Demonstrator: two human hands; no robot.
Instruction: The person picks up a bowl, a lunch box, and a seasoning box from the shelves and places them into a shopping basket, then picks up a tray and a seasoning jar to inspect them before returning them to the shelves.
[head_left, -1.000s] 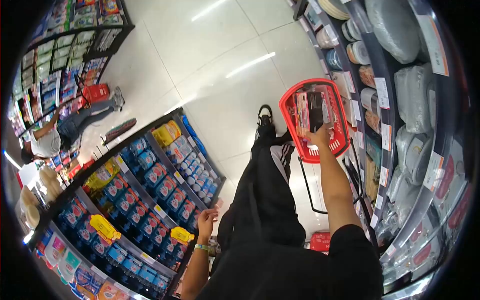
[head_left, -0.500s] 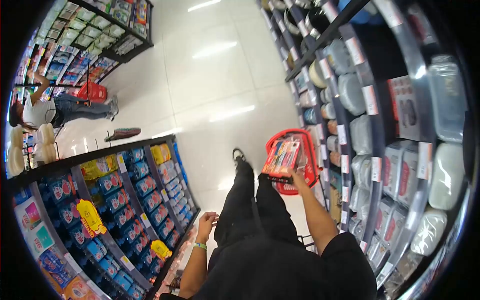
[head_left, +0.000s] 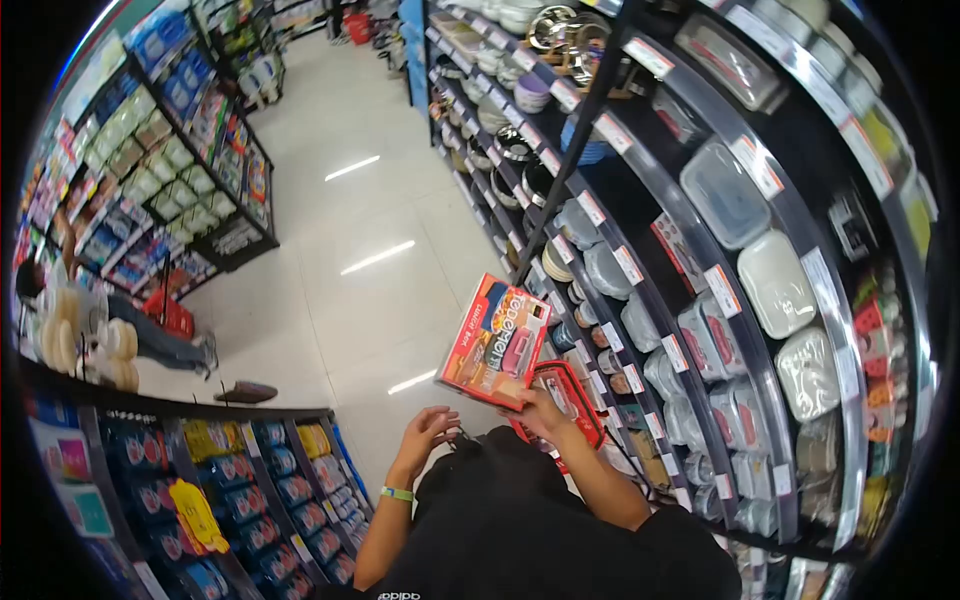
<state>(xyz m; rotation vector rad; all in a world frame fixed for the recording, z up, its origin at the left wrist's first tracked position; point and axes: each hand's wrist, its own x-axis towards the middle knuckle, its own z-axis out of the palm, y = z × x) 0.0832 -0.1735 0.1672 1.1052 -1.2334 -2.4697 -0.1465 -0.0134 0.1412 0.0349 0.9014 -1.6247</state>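
The red box (head_left: 498, 342) is tilted, printed face up, probably for reading; the right hand (head_left: 541, 413) pinches its lower corner, seemingly leaving the print uncovered. Left of the box, the left hand (head_left: 428, 432) hangs apart, loosely curled, empty. The basket (head_left: 590, 402) sits beyond the box's right side.

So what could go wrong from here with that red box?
The right hand grips the red box only near its lower edge, so it might tip or slip. The left hand is not touching it, so it may not steady it in time. The basket sits close by, and the box could knock its rim.
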